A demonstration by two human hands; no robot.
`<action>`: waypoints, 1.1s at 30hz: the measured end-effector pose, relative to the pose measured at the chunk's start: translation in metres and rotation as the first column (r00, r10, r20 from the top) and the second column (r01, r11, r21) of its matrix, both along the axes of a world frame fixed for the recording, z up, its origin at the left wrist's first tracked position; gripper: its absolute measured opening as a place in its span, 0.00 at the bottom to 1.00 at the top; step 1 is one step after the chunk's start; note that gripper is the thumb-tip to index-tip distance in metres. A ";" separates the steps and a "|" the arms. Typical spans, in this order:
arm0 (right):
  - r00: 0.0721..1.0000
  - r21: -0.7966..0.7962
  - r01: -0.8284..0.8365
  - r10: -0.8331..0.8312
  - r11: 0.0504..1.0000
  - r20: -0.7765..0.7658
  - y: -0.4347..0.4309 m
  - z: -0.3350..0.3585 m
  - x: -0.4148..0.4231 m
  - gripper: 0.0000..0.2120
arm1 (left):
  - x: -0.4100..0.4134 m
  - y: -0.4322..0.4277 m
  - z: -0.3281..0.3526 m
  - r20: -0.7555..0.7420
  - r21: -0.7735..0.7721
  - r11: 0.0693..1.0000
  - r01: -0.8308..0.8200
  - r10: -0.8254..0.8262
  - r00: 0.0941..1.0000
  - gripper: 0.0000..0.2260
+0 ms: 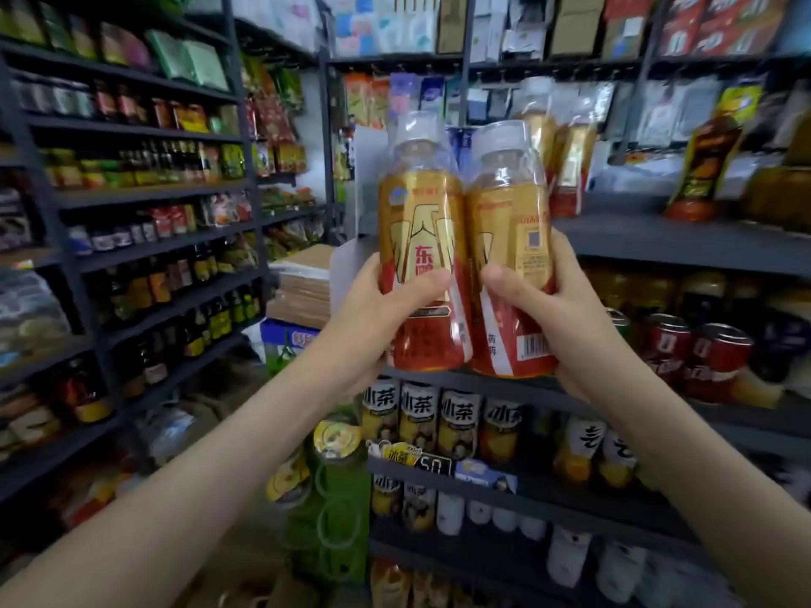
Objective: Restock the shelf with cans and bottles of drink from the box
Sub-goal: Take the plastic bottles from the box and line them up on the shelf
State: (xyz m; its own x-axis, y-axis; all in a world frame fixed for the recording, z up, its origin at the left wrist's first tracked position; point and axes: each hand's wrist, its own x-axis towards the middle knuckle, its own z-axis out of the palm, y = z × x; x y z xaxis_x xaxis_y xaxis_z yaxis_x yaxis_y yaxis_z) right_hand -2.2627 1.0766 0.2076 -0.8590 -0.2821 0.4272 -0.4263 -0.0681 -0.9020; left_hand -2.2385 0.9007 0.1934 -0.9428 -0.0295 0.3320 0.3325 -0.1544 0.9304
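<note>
Hands raised to shelf height: left hand [382,313] curled round one gold-and-red bottle [417,204], right hand [557,309] round a second bottle [504,221]. Both upright, sides touching, before the front edge of the grey shelf [658,252]. Bare board lies between blurred, probably matching bottles [566,168] behind and a leaning dark bottle [706,168].

Dark metal shelf [658,245], right side. Top board: gold-label bottles [568,168] at the back, one dark-label bottle [704,168] further right. Next board down: red cans [715,357] near the front, yellow bottles [623,287] behind them, blurred. Third board: row of tea bottles [419,416], price tags [434,465] clipped on its front edge. Board below: white-wrapped bottles [570,555].
</note>
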 end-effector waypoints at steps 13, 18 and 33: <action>0.976 0.002 0.200 -0.199 0.980 -0.083 0.096 0.072 -0.079 0.24 | -0.081 0.061 0.086 -0.163 -0.116 0.992 -0.046 0.027 0.986 0.22; 0.949 -0.006 0.297 -0.295 0.955 -0.114 0.120 0.092 -0.144 0.25 | -0.122 0.048 0.105 -0.184 -0.078 0.993 -0.083 0.068 0.981 0.28; 0.990 0.207 0.115 -0.095 0.971 -0.106 0.124 0.107 -0.272 0.37 | -0.174 0.079 0.111 -0.187 -0.052 0.993 -0.108 0.096 0.978 0.15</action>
State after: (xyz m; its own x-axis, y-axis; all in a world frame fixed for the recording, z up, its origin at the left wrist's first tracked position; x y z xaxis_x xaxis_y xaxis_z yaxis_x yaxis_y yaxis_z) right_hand -2.5349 1.2008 0.3142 -0.8472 -0.2855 0.4481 -0.5051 0.1707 -0.8460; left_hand -2.4121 0.9793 0.3047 -0.8588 -0.0963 0.5031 0.5093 -0.0550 0.8588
